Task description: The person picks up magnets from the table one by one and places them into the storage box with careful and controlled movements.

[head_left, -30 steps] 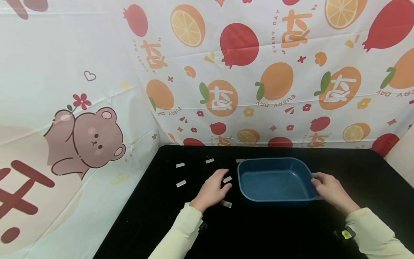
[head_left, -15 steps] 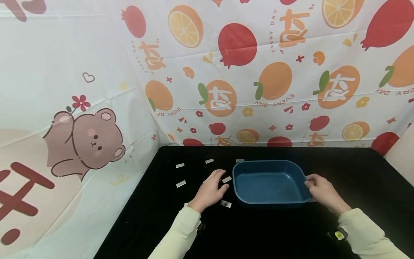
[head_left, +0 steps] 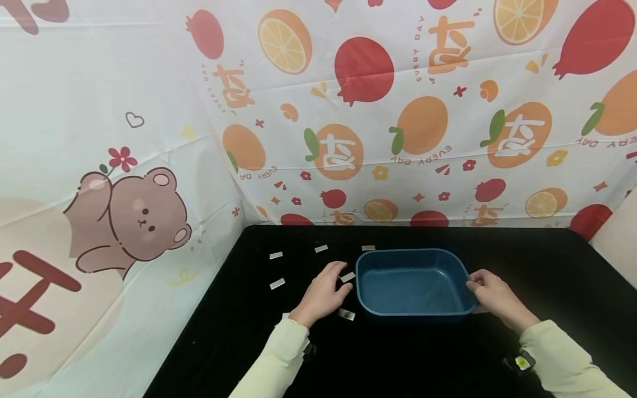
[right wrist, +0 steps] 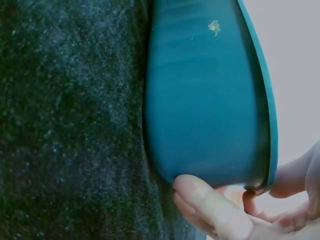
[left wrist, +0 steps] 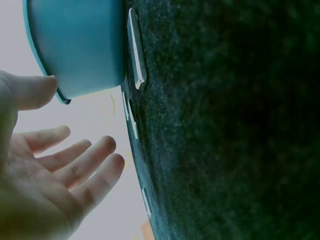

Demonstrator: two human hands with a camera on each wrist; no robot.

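Over the past second I've watched the blue rectangular tub (head_left: 413, 287) slide left and slightly nearer, the right hand (head_left: 500, 296) travelling along at its right end. Its left rim has closed in on the left hand (head_left: 320, 296) and now sits just beside the small pale strip (head_left: 348, 276) there. The far pale strip (head_left: 368, 248), partly covered before, shows whole.

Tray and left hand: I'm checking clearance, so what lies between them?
A pale strip lies between the left hand and the tray, as the head view shows.
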